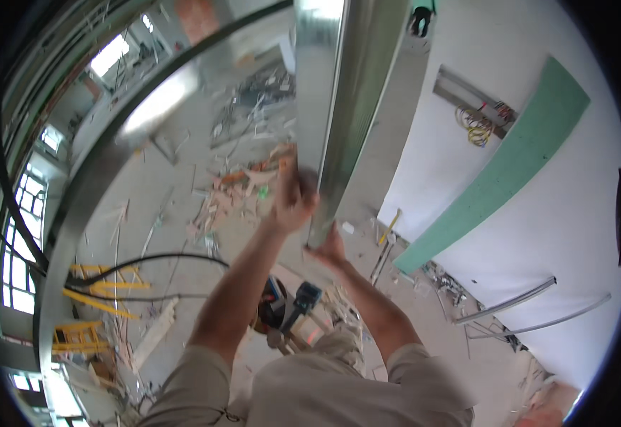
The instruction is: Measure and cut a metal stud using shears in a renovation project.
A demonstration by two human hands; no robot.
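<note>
Right hand: the right hand [330,250] is closed around the lower end of the channel, thumb side up, with the arm bent.
Left hand: the left hand [296,206] is curled in on the channel's left edge, a little higher; I cannot tell what the dark blur by its fingers is.
Channel: the long metal channel [359,99] stands in front of the chest between the hands, running up out of view.
Hold: both grips sit low on a long piece, so it would likely sway; spreading the hands further apart should steady it, with fingers kept off the thin edges.
Tool: a blue and black tool [307,295] shows below the forearms; it is best kept clear of the channel's foot.
Cable: a black cable [161,257] arcs in from the left, a likely snag.
Rail: a metal rail [79,188] sweeps down the left side, limiting a swing that way.
Floor: scattered debris [243,191] lies ahead, poor footing.
Ladders: yellow ladders [83,336] are at left.
Right side: a green board [499,174] lies against the white wall [559,235], loose strips [513,302] near it.
Far end: another person [421,21] is beyond, well apart.
</note>
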